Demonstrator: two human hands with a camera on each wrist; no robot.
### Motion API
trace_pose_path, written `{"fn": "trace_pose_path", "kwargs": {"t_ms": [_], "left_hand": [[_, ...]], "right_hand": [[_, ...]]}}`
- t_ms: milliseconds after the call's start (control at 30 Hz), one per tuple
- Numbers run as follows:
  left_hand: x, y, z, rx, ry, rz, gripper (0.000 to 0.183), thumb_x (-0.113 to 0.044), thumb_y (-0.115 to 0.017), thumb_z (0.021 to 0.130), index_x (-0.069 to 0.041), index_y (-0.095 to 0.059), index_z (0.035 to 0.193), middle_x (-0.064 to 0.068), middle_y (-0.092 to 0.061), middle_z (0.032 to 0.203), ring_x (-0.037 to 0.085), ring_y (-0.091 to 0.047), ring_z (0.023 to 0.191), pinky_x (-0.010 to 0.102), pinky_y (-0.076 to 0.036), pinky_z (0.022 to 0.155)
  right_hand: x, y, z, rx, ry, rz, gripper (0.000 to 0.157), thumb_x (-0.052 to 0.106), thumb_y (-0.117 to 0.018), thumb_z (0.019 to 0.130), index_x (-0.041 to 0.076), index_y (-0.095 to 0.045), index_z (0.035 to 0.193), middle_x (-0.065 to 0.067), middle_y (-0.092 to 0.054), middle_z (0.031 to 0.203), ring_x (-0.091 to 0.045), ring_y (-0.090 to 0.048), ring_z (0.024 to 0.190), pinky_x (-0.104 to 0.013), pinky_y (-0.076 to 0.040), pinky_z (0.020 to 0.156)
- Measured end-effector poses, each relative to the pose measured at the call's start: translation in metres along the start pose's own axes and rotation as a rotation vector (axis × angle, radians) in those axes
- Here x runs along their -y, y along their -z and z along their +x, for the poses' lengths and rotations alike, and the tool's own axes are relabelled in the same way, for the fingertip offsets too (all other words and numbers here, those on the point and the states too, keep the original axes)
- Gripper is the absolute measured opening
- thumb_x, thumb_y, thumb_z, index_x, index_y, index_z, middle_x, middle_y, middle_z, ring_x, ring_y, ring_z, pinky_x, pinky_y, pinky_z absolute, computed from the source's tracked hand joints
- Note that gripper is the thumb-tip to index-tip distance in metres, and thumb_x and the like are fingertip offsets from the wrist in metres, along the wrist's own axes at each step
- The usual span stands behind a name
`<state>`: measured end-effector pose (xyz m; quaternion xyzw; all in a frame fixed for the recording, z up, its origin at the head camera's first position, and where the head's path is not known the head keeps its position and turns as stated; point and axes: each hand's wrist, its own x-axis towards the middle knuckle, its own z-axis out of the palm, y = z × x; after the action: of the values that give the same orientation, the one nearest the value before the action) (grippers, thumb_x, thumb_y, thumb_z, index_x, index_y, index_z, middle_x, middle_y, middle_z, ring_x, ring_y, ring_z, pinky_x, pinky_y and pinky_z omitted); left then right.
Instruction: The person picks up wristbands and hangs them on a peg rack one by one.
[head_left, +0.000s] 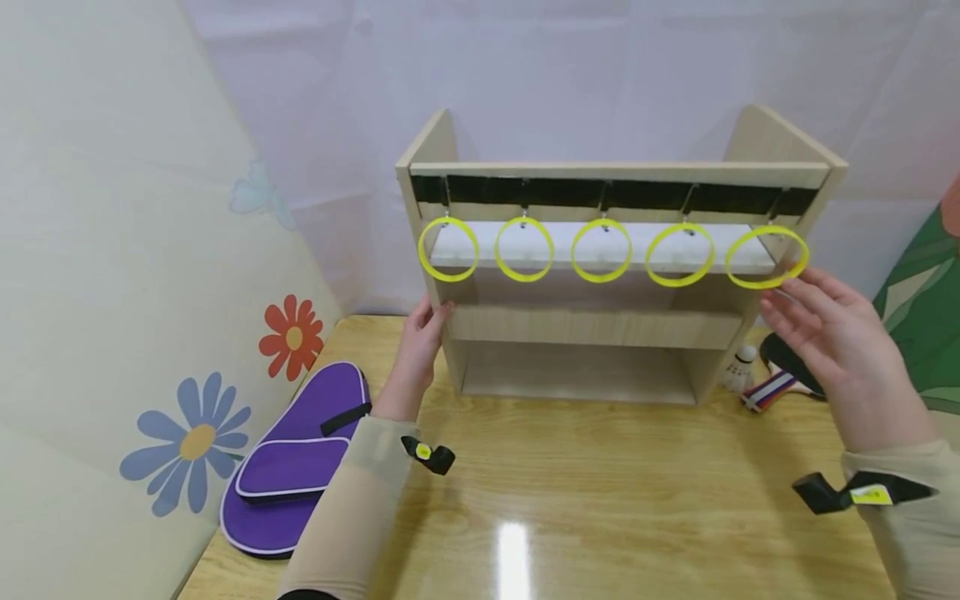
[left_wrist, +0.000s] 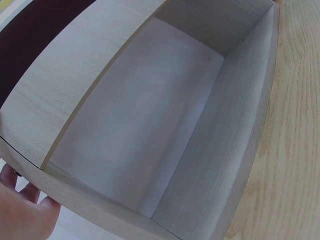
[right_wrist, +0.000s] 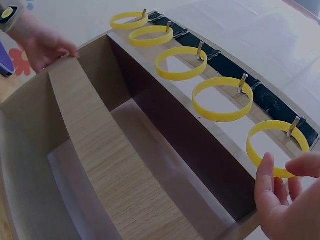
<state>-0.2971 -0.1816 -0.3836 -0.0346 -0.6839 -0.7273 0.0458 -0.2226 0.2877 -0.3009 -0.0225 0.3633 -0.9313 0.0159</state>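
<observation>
A small wooden shelf point(head_left: 592, 327) stands on the table. Along its upper front, a black strip point(head_left: 570, 193) carries several hooks, each with a yellow ring hanging from it. My left hand point(head_left: 420, 350) grips the shelf's left side panel, thumb at the front edge; in the left wrist view its fingers point(left_wrist: 31, 194) show outside that panel. At the other end, my right hand point(head_left: 840, 337) pinches the lower rim of the rightmost yellow ring point(right_wrist: 252, 150) between thumb and finger. This ring is tilted slightly compared with the middle yellow ring point(head_left: 602, 278), and remains at its hook.
A purple racket case point(head_left: 300, 467) with white piping lies on the table point(head_left: 570, 492) to the left, against the flower-printed wall. By the shelf's lower right side are a shuttlecock point(head_left: 740, 371) and a table tennis paddle point(head_left: 768, 390), partly behind my right hand.
</observation>
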Motion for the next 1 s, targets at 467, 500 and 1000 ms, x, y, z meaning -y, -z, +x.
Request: {"fn": "trace_pose_path", "kwargs": {"t_ms": [467, 500, 1000], "left_hand": [[0.0, 0.001, 0.0, 0.006, -0.017, -0.009, 0.051, -0.019, -0.048, 0.101, -0.016, -0.04, 0.152, 0.017, -0.044, 0.15, 0.022, -0.047, 0.125, 0.046, -0.033, 0.115], [0.0, 0.0, 0.001, 0.007, -0.019, -0.005, 0.051, -0.019, -0.048, 0.101, -0.016, -0.04, 0.152, 0.017, -0.044, 0.151, 0.022, -0.046, 0.126, 0.046, -0.033, 0.115], [-0.002, 0.006, 0.005, 0.049, -0.027, 0.023, 0.052, -0.019, -0.051, 0.102, -0.012, -0.039, 0.152, 0.019, -0.044, 0.15, 0.024, -0.046, 0.128, 0.046, -0.033, 0.116]], "right_hand": [[-0.005, 0.002, 0.002, 0.037, -0.044, 0.025, 0.025, -0.008, -0.047, 0.098, 0.0, -0.07, 0.106, -0.015, -0.072, 0.099, -0.028, -0.071, 0.085, -0.036, -0.06, 0.073], [-0.005, 0.002, 0.002, 0.036, -0.044, 0.019, 0.025, -0.008, -0.047, 0.098, 0.0, -0.069, 0.106, -0.015, -0.072, 0.099, -0.028, -0.071, 0.085, -0.036, -0.06, 0.074], [-0.014, 0.011, -0.008, 0.021, -0.096, 0.014, 0.023, -0.001, -0.046, 0.101, 0.005, -0.064, 0.115, -0.012, -0.069, 0.101, -0.026, -0.069, 0.09, -0.035, -0.059, 0.077]]}}
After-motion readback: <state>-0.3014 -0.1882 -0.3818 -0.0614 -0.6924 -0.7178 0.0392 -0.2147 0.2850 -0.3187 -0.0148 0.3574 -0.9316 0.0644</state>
